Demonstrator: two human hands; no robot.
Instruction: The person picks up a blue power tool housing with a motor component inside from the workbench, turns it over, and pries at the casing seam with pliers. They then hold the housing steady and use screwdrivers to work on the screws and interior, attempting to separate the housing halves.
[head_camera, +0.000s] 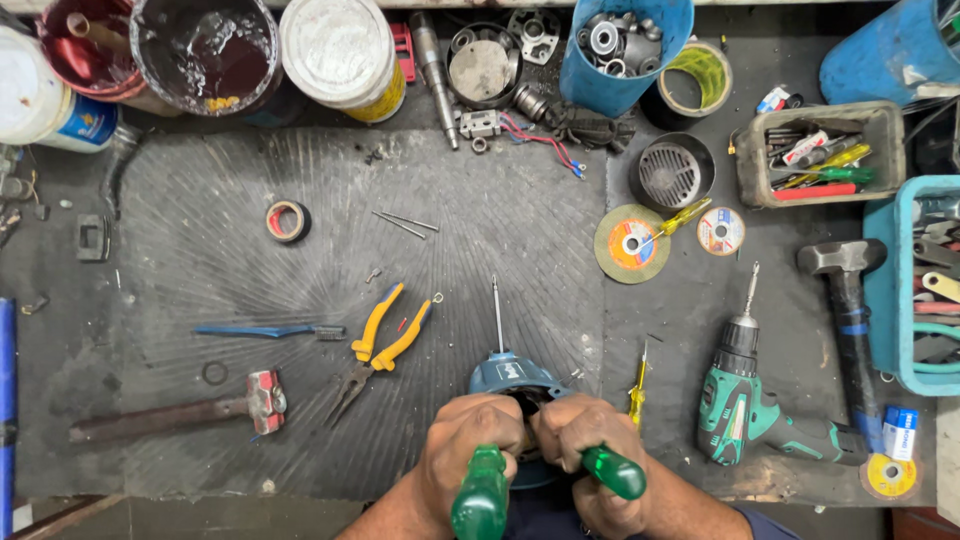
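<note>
- Gripping two translucent green-handled screwdrivers, one per hand: the left hand (470, 440) is closed around the left green handle (481, 495), the right hand (580, 435) closed around the right green handle (614, 472).
- Both hands press against one blue-grey metal motor housing (510, 375), which sits on the dark rubber mat (300, 200) at the near edge of the bench, between the hands and partly hidden by them.
- The housing is rounded, with a dark opening under the fingers and one thin steel shaft (497, 315) sticking out away from the person.
- One pair of yellow-handled pliers (380, 345) lies just left of the housing.
- Two hammers: a rusty red-headed one (180, 412) far left, a black-headed one (848, 320) far right.
- One green cordless drill (750, 400) lies to the right, one small yellow screwdriver (637, 395) between it and the housing.
- Two abrasive discs (632, 243) lie side by side beyond the drill.
- One roll of tape (287, 221) rests on the mat, well apart.
</note>
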